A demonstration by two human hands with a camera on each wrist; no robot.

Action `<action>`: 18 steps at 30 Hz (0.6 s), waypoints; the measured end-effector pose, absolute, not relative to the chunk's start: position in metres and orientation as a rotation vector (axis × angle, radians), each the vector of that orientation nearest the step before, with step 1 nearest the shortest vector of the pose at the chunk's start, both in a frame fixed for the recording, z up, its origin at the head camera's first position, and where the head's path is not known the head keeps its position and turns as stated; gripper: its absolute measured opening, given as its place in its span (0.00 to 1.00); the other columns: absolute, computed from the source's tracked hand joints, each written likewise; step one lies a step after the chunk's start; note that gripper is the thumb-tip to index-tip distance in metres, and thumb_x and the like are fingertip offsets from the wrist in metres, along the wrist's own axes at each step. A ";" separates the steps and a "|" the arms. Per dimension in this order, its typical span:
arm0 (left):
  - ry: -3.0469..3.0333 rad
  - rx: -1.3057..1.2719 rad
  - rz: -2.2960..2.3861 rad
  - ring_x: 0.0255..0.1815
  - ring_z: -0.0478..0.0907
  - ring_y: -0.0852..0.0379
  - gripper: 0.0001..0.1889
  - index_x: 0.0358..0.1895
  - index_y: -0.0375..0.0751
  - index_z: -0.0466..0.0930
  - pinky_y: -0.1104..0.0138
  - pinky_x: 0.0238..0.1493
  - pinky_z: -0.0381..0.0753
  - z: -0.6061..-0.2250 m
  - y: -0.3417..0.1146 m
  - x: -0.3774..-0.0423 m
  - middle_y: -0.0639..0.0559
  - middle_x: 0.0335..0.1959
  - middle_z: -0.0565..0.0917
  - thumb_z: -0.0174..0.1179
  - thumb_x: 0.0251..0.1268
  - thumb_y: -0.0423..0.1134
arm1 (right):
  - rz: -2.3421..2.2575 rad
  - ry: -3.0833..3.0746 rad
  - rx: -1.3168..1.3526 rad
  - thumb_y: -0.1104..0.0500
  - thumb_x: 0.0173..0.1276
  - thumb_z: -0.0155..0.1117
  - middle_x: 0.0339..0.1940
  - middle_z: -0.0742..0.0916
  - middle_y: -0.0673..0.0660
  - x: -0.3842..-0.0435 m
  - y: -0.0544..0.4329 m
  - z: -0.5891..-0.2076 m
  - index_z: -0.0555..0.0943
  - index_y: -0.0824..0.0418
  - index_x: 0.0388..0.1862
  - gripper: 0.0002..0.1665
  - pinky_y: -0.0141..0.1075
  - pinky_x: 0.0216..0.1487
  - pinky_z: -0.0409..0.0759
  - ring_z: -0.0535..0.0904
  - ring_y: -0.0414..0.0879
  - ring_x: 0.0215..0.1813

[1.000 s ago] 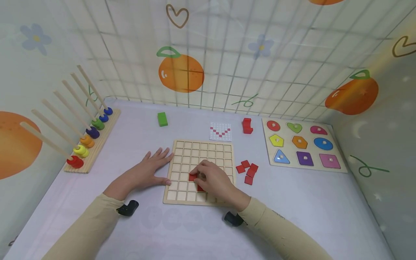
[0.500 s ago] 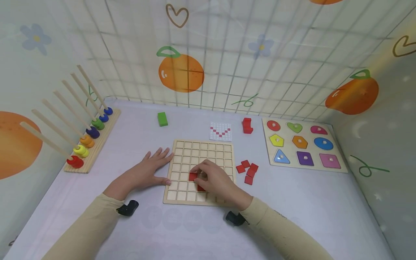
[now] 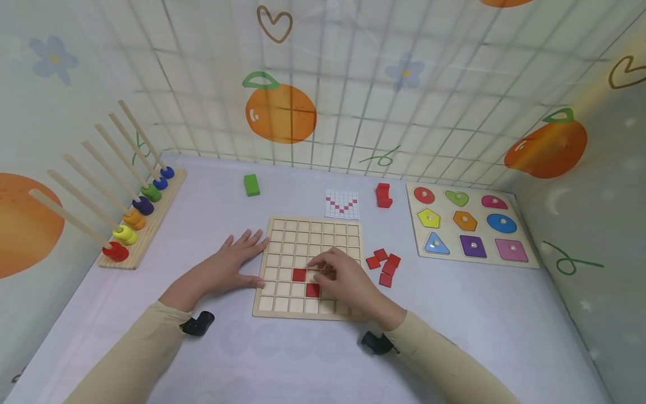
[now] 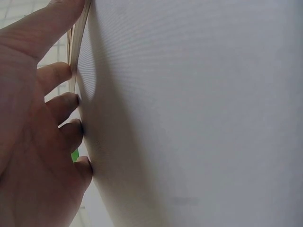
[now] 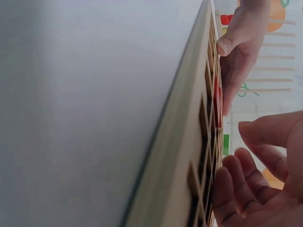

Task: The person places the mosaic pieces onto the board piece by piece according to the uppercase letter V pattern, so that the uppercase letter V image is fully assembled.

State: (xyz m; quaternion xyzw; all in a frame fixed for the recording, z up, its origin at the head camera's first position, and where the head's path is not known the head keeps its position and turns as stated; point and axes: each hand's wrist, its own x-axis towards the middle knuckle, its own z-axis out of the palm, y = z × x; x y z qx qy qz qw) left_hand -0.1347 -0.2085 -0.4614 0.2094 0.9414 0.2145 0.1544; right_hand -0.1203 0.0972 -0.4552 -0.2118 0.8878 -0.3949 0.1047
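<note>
A wooden grid board (image 3: 291,241) lies on the white tabletop, with two red square tiles set diagonally in its cells, an upper-left red tile (image 3: 299,275) and a lower-right red tile (image 3: 312,290). My left hand (image 3: 229,265) lies with spread fingers at the board's left edge, thumb and fingertips touching it. Over the board, just right of the two tiles, hovers my right hand (image 3: 348,280); its fingers are loosely bent. The right wrist view shows a gap between that hand's thumb (image 5: 253,130) and fingers, with nothing held.
Several loose red tiles (image 3: 387,266) lie right of the board. Behind it are a pattern card (image 3: 341,203), a red block (image 3: 383,196) and a green block (image 3: 252,185). A peg stand with rings (image 3: 143,224) is at left, a shape puzzle board (image 3: 444,252) at right.
My right hand has drawn back to the right from the upper-left red tile, leaving it in its cell and both tiles uncovered. The left hand stays on the board's edge.
</note>
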 end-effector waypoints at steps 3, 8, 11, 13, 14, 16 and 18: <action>2.699 0.600 0.615 0.83 0.39 0.38 0.54 0.82 0.43 0.54 0.41 0.80 0.35 -0.461 -0.208 -0.134 0.41 0.83 0.49 0.72 0.56 0.62 | -1.164 2.634 -0.607 0.58 0.68 0.71 0.42 0.82 0.45 -0.120 0.102 -0.456 0.86 0.49 0.52 0.14 0.33 0.44 0.85 0.79 0.40 0.43; 2.698 0.598 0.618 0.83 0.39 0.38 0.54 0.82 0.44 0.54 0.41 0.80 0.34 -0.461 -0.209 -0.134 0.41 0.83 0.49 0.71 0.56 0.62 | -1.155 2.658 -0.584 0.58 0.67 0.73 0.40 0.82 0.44 -0.120 0.112 -0.456 0.86 0.49 0.51 0.14 0.33 0.43 0.84 0.79 0.40 0.41; 2.698 0.598 0.623 0.83 0.39 0.38 0.54 0.82 0.44 0.55 0.41 0.80 0.34 -0.461 -0.209 -0.134 0.42 0.83 0.49 0.72 0.56 0.62 | -1.153 2.672 -0.565 0.59 0.66 0.74 0.40 0.82 0.44 -0.120 0.120 -0.453 0.86 0.49 0.51 0.15 0.34 0.43 0.84 0.79 0.40 0.41; 2.699 0.600 0.625 0.83 0.39 0.38 0.54 0.82 0.44 0.55 0.41 0.80 0.34 -0.462 -0.209 -0.134 0.42 0.83 0.49 0.72 0.56 0.62 | -1.146 2.682 -0.545 0.59 0.66 0.74 0.39 0.82 0.44 -0.120 0.126 -0.452 0.86 0.50 0.51 0.15 0.34 0.43 0.84 0.78 0.41 0.41; 2.699 0.600 0.627 0.83 0.39 0.38 0.54 0.82 0.44 0.55 0.41 0.80 0.34 -0.462 -0.209 -0.134 0.42 0.83 0.49 0.72 0.56 0.62 | -1.140 2.690 -0.538 0.59 0.65 0.74 0.39 0.82 0.44 -0.120 0.129 -0.452 0.86 0.50 0.51 0.15 0.34 0.42 0.84 0.78 0.41 0.40; 2.700 0.604 0.629 0.83 0.39 0.38 0.54 0.81 0.44 0.55 0.41 0.80 0.34 -0.462 -0.209 -0.134 0.42 0.83 0.49 0.72 0.56 0.62 | -1.124 2.701 -0.507 0.59 0.65 0.75 0.39 0.82 0.43 -0.120 0.136 -0.451 0.86 0.50 0.51 0.16 0.34 0.43 0.84 0.78 0.41 0.41; 2.700 0.605 0.630 0.83 0.39 0.38 0.54 0.82 0.44 0.55 0.41 0.80 0.34 -0.462 -0.209 -0.134 0.42 0.83 0.49 0.72 0.56 0.62 | -1.108 2.710 -0.484 0.59 0.65 0.75 0.39 0.82 0.43 -0.120 0.143 -0.451 0.86 0.49 0.51 0.16 0.33 0.42 0.83 0.78 0.41 0.41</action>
